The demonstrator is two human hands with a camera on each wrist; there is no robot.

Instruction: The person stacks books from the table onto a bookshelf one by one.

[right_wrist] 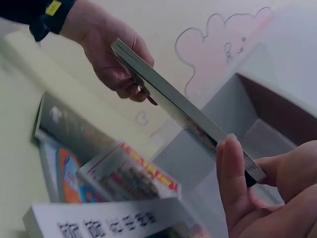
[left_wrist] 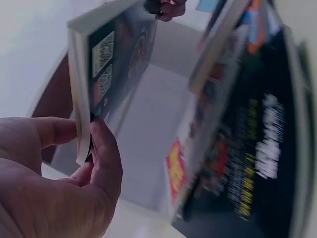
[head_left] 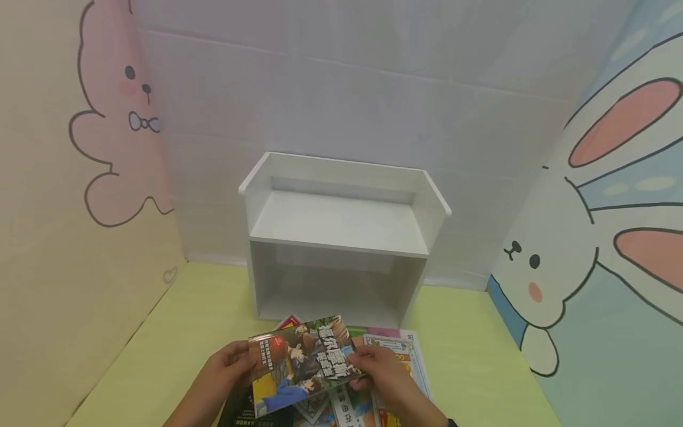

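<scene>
A paperback book (head_left: pixel 306 367) with cartoon figures and large white characters on its cover is held up between both hands. My left hand (head_left: pixel 230 369) pinches its left end, thumb on one face and fingers on the other. The opposite end is gripped by my right hand (head_left: pixel 380 369). In the left wrist view the book's dark back cover (left_wrist: pixel 126 52) shows two QR codes. Seen from the right wrist, its long edge (right_wrist: pixel 173 96) runs slanting from hand to hand. Beneath it lie several other books, among them a black book (left_wrist: pixel 237 198) and a light-coloured comic (head_left: pixel 418 356).
Just beyond the books stands a white two-tier shelf (head_left: pixel 341 222), with an upper ledge and an open lower compartment (head_left: pixel 331 290). The yellow tabletop (head_left: pixel 469 350) extends to both sides. Printed cloth walls with a pink bear (head_left: pixel 117 136) and a white rabbit (head_left: pixel 560 279) enclose it.
</scene>
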